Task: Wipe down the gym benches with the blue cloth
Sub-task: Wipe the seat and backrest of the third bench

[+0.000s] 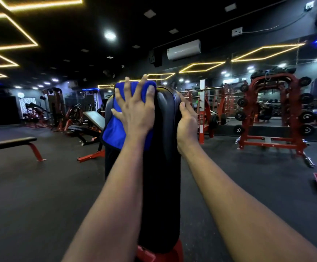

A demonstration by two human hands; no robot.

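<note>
While the soft blue cloth (116, 127) lies spread over the upper left of the tall black padded bench back (161, 167) at the middle of the frame, the wiping looks under way but far from over. On the cloth the left hand (135, 112) lies flat, fingers straight and fanned, pressing it to the pad near the top rim. The right hand (188, 121) grips the pad's right edge, thumb on the front and fingers wrapped out of sight behind, which I judge is to steady it. The cloth covers only the upper part, so the long lower run seems left to do, though nothing shows which areas are already clean. Further out, at middle left, a flat black bench on red legs (12, 142) and a grey inclined bench (94, 118) stand well apart from both hands — by my reading, yet to be wiped.
</note>
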